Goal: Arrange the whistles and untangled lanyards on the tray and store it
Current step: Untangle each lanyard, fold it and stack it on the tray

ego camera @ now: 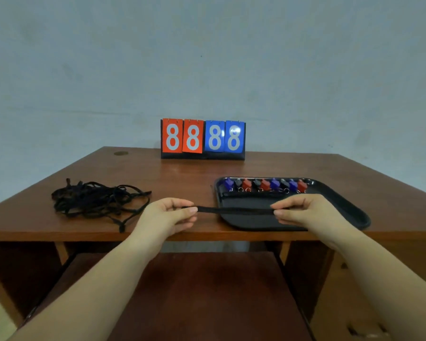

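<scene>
A black tray (340, 203) sits on the right of the wooden desk, its front edge near the desk's front. Along its far side stand several whistles (265, 185) in blue, black and red, in one row. A single black lanyard (234, 210) is stretched flat and taut just above the tray's near left part. My left hand (172, 215) pinches its left end beside the tray. My right hand (305, 212) pinches its right end over the tray. A tangled heap of black lanyards (96, 201) lies on the desk's left.
A flip scoreboard (202, 139) showing 8 8 8 8 in red and blue stands at the back of the desk (158, 175). A lower pull-out shelf (194, 291) extends under the desk toward me. A wall rises behind.
</scene>
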`<act>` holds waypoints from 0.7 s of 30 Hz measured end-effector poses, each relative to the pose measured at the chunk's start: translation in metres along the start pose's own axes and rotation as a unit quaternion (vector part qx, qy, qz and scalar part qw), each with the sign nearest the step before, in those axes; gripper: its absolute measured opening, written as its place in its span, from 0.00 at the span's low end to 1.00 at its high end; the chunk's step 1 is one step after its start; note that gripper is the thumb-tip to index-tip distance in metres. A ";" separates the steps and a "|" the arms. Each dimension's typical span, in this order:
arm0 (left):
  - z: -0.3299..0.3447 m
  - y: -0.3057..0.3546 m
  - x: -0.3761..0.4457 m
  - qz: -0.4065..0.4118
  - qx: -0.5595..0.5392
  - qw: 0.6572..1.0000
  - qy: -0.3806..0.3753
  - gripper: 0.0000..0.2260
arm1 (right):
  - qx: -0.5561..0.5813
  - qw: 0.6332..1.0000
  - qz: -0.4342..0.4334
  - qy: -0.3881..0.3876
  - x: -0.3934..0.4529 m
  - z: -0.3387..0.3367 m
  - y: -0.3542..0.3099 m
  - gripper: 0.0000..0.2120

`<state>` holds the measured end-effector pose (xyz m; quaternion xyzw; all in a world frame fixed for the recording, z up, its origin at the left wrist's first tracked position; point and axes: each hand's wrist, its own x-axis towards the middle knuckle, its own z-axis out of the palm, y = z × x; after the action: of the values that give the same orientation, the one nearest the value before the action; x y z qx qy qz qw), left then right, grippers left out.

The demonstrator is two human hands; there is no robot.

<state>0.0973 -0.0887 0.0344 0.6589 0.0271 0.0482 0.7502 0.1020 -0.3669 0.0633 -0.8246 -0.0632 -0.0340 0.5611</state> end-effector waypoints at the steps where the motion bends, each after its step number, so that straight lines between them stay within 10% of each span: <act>1: 0.004 0.002 0.007 0.000 0.007 1.000 0.000 0.06 | -0.023 1.000 -0.004 0.005 0.006 -0.006 0.000 0.06; 21: 0.072 -0.021 0.122 0.112 0.404 0.908 -0.015 0.07 | -0.259 0.965 0.038 -0.006 0.131 -0.053 0.060 0.06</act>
<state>0.2271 -0.1494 0.0255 0.9051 -0.0404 0.1069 0.4095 0.2410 -0.4298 0.0439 -0.9439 -0.0240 -0.0234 0.3285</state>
